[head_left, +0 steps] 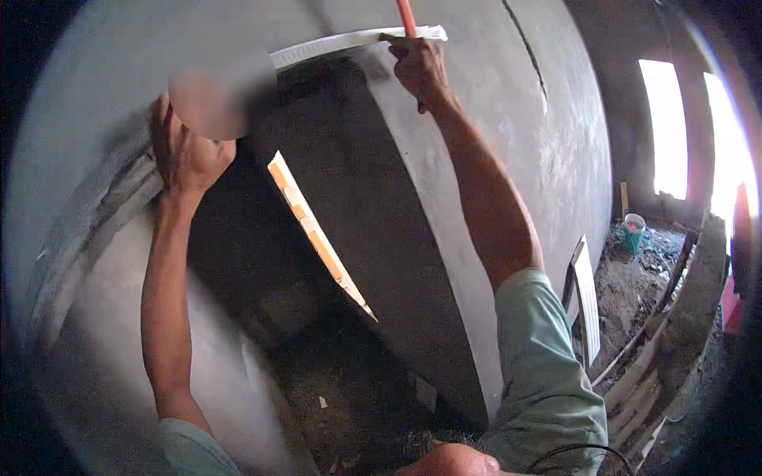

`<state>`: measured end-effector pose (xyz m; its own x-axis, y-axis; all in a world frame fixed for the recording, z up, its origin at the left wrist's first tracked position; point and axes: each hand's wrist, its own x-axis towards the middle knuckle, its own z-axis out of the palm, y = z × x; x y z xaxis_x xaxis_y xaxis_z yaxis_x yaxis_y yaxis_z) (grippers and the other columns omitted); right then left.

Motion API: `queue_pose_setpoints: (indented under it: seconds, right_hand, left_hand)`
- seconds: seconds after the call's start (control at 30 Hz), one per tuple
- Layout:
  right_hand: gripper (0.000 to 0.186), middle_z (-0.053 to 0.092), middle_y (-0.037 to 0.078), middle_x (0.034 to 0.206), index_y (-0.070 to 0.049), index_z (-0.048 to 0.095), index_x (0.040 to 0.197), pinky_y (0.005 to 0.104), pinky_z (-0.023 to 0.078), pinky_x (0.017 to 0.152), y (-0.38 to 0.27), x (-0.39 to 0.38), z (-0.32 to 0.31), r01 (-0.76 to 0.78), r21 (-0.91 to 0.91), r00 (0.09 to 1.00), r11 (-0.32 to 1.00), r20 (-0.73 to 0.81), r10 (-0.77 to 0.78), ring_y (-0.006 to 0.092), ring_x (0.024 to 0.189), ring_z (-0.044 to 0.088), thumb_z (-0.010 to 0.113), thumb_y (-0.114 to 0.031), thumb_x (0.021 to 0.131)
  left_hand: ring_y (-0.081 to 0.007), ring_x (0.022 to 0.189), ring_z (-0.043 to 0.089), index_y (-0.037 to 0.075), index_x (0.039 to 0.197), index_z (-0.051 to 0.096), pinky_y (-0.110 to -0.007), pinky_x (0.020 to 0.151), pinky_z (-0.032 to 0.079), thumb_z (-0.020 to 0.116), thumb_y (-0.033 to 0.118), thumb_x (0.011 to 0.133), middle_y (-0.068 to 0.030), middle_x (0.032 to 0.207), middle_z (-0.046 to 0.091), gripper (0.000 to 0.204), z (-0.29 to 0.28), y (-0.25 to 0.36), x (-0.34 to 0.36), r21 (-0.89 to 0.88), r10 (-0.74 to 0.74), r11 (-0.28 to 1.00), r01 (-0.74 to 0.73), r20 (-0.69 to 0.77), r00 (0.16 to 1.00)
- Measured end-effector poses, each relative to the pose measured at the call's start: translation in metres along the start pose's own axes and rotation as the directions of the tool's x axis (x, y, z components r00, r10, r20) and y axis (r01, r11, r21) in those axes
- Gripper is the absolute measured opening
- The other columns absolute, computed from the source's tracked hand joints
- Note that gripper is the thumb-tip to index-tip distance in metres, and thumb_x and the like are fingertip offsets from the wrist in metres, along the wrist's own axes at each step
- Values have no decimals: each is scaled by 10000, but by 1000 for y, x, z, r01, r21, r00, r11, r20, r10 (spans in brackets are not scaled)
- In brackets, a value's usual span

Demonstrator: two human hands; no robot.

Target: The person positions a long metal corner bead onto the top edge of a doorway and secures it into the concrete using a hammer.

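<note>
My right hand (pixel 422 73) is raised at the top edge of a wall opening, fingers wrapped round a red-orange stick (pixel 406 17). The stick's upper end runs out of view, and a dark end pokes out below my fist. One finger lies against a long white strip (pixel 329 49) with a textured edge, set along the top of the opening. My left hand (pixel 189 155) is up at the opening's left corner, near the wall. A blurred patch covers most of its fingers and that end of the strip, so its grip is hidden.
Grey plastered wall (pixel 508 103) surrounds the dark opening, with a bright gap (pixel 313 230) beyond. At right, a pale panel (pixel 586 301) leans on the wall. A green bucket (pixel 633 234) stands on rubble-strewn ground near planks (pixel 651 357) and bright windows (pixel 665 127).
</note>
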<state>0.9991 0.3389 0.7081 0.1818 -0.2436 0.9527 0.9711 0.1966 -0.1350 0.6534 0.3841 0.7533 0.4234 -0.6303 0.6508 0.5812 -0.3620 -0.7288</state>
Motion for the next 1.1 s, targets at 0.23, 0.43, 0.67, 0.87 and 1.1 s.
queue_pose_setpoints:
  seconds: [0.23, 0.43, 0.67, 0.87, 1.1]
  right_hand:
    - [406, 682, 182, 930, -130, 663, 1128, 400, 581, 654, -12, -4, -2, -78, 146, 996, 986, 50, 71, 311, 747, 682, 478, 7, 794]
    - [389, 686, 150, 868, -156, 703, 1052, 430, 540, 680, -1, 4, -2, -48, 60, 999, 997, 26, 46, 320, 766, 673, 567, 29, 738]
    - [374, 688, 127, 816, -190, 696, 1074, 396, 541, 621, -4, 10, -14, -89, 88, 986, 992, 152, 75, 267, 670, 661, 602, -21, 755]
    - [363, 683, 134, 764, -202, 662, 1152, 358, 531, 602, -5, 23, -24, -97, 197, 995, 976, 50, 89, 225, 615, 658, 619, -92, 809]
    - [425, 650, 27, 642, -202, 637, 1206, 281, 468, 537, -23, 46, -25, -199, 284, 980, 938, 32, 198, 100, 551, 569, 671, -147, 786]
  left_hand:
    - [-279, 733, 641, 48, 885, 675, -365, 704, 501, 615, 124, 766, -115, 762, 646, 153, 111, 60, 98, -516, -100, 855, 60, -50, 994]
    - [-220, 721, 679, 40, 856, 679, -337, 707, 519, 626, 154, 770, -111, 763, 689, 152, 155, 85, 127, -665, -155, 716, 211, 144, 977]
    - [-236, 743, 676, 82, 935, 685, -332, 712, 514, 674, 302, 798, -101, 811, 695, 260, 161, 80, 125, -515, -100, 831, 211, 233, 967]
    - [-309, 894, 668, 93, 1030, 682, -379, 796, 509, 686, 318, 789, -149, 959, 684, 330, 169, 75, 125, -557, -58, 820, 132, 148, 987]
    - [-284, 725, 684, 78, 839, 724, -375, 700, 528, 710, 179, 738, -133, 771, 687, 143, 161, 85, 125, -601, -134, 773, 201, 156, 979]
